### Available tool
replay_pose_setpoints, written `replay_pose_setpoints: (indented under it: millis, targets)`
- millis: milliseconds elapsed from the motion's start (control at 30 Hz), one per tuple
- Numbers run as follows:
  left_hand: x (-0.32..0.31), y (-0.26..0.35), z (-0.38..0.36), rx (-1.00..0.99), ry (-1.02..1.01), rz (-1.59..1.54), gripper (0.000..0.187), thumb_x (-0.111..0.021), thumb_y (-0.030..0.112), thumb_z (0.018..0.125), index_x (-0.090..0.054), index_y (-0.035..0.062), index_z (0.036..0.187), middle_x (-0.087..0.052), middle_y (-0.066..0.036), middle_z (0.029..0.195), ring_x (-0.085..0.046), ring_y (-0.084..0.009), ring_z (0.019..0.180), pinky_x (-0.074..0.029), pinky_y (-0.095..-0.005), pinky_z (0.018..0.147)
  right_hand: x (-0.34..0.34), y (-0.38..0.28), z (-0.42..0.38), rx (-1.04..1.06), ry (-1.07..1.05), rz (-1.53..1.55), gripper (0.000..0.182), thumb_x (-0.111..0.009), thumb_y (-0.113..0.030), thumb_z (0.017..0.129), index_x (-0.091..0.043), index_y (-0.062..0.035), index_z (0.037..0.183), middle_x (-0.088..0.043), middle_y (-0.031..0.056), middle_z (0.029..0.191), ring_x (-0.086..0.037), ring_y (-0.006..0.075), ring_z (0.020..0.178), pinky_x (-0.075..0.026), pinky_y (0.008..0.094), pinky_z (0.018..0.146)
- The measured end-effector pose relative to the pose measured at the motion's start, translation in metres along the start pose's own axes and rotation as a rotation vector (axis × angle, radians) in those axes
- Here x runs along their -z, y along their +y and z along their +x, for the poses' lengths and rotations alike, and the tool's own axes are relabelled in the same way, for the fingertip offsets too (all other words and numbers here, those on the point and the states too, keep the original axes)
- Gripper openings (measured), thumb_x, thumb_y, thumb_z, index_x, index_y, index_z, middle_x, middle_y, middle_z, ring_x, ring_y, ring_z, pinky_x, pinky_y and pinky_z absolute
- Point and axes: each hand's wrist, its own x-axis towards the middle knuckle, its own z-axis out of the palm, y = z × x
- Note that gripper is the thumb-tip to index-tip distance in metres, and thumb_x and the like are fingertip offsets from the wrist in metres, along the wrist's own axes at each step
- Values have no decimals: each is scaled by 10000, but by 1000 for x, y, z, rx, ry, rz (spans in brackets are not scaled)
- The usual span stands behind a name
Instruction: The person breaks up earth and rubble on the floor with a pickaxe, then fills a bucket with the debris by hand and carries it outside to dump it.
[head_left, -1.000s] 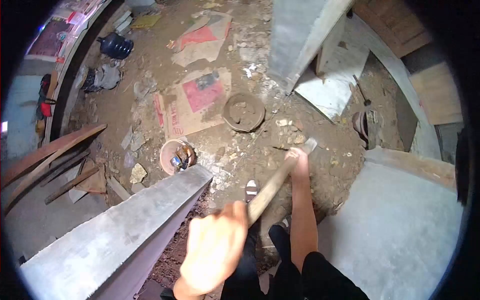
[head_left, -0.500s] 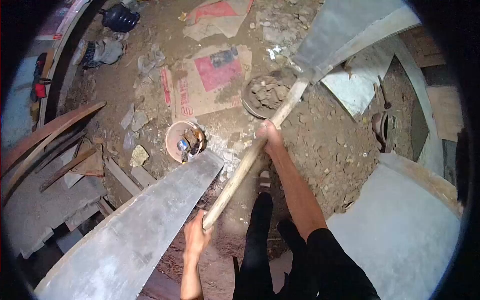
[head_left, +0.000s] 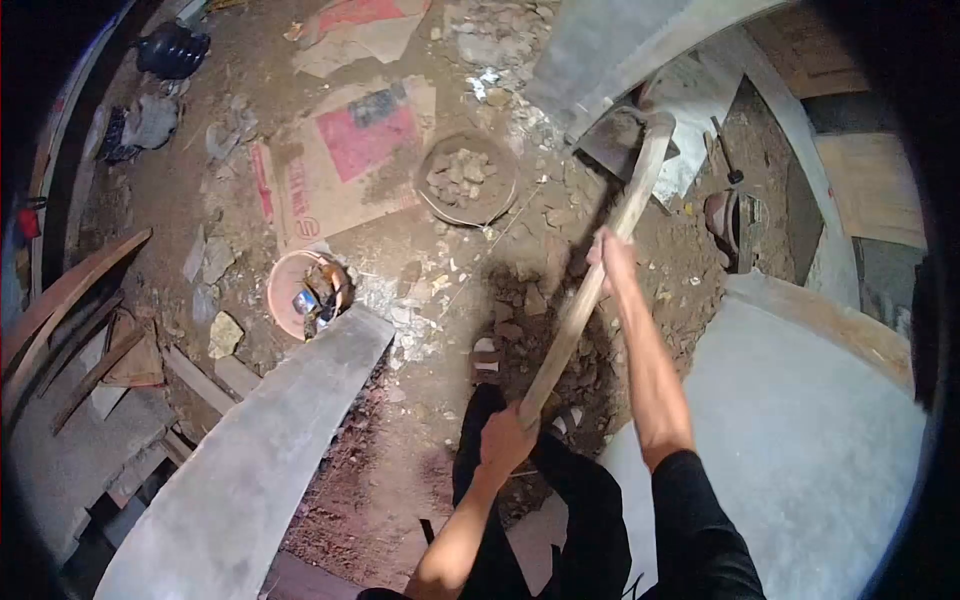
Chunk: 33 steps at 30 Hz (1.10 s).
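Observation:
My left hand [head_left: 507,440] is wrapped round the lower end of the wooden handle of a hoe [head_left: 575,325]. Farther up the same handle, my right hand [head_left: 615,265] grips it. The handle runs up and right to a broad metal blade [head_left: 608,148], tilted above the loose soil at the foot of a grey panel. Left of the blade stands a round pail [head_left: 424,198] with a thin handle, holding lumps of soil or rubble [head_left: 463,178]. Broken soil [head_left: 545,270] lies beneath the hoe handle.
A pinkish bucket [head_left: 277,292] with odds and ends stands at left, near a long grey board [head_left: 260,440]. Flattened cardboard [head_left: 300,190] lies behind it. Another grey panel [head_left: 790,430] rises at right. A dark jug [head_left: 172,52] and curved timber [head_left: 85,275] are farther left.
The hoe and both hands have moved right, and its blade has left the pail's side for the panel's foot. The lumps in the pail now show plainly. The view has shifted right.

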Motion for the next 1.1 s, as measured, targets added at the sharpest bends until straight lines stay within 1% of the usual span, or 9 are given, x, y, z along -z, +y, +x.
replay_pose_setpoints:
  millis: [167, 300, 600, 700, 800, 867, 900, 1000, 1100]
  targets:
    - [-36, 12, 70, -110, -41, 196, 467, -654, 305, 847, -591, -39, 1155, -685, -238, 873, -683, -377, 826, -559, -453, 730, 13, 7, 71, -13, 37, -13, 154, -603, -113, 855, -519, 16, 857, -515, 68, 649, -486, 169, 471, -403, 329, 425]
    - [-37, 29, 54, 88, 17, 119, 368, -634, 263, 849, -602, -8, 1096, -673, -252, 871, -659, -430, 834, -539, -482, 757, 10, 42, 90, -205, -90, -10, 164, -547, -133, 880, -498, -48, 749, -466, 31, 606, -443, 149, 466, -385, 311, 427]
    - [-87, 31, -86, 189, -69, 104, 412, -674, 199, 807, -489, 18, 1127, -657, -239, 826, -650, -446, 805, -519, -518, 720, 55, 90, -5, -467, -274, -289, 252, -524, -259, 937, -573, -12, 936, -558, 77, 749, -546, 226, 621, -477, 383, 568]
    - [-93, 12, -132, 196, -78, 142, 454, -684, 190, 793, -473, 1, 1148, -656, -248, 823, -650, -449, 810, -514, -523, 719, 86, 159, -36, -388, -405, 29, 205, -520, -238, 939, -532, -72, 820, -488, 17, 635, -514, 174, 557, -456, 334, 514]
    - [-98, -7, -171, 171, -31, 202, 516, -686, 159, 766, -448, -54, 1171, -656, -279, 830, -653, -450, 823, -522, -516, 718, 99, 218, -53, -366, -636, -305, 195, -524, -212, 936, -519, -76, 796, -486, 21, 628, -510, 176, 542, -463, 332, 506]
    - [-87, 9, -179, 182, -134, 235, 503, -670, 131, 755, -444, -92, 1146, -653, -297, 823, -654, -456, 829, -531, -505, 724, 89, 151, -111, -618, -283, 49, 187, -542, -197, 921, -506, -87, 775, -461, 16, 622, -467, 168, 502, -442, 328, 479]
    - [-82, 19, -183, 146, -153, 257, 495, -660, 114, 750, -437, -118, 1126, -650, -298, 794, -658, -458, 806, -537, -499, 729, 106, 191, -90, -651, -460, 230, 158, -549, -187, 909, -515, -80, 797, -469, 25, 656, -490, 192, 547, -452, 349, 523]
    - [-50, 63, -181, 166, -217, 377, 453, -676, 103, 752, -442, -118, 1071, -644, -306, 778, -659, -461, 787, -540, -502, 723, 102, 180, -85, -662, -521, 477, 165, -551, -166, 898, -492, -80, 770, -462, 23, 653, -459, 166, 526, -421, 331, 488]
    - [-8, 135, -180, 34, -199, 564, 439, -706, 110, 763, -450, -101, 1051, -635, -310, 809, -657, -474, 763, -559, -494, 669, 85, 130, -86, -714, -346, 625, 131, -508, -61, 881, -451, -56, 764, -411, 14, 633, -399, 134, 486, -363, 278, 448]
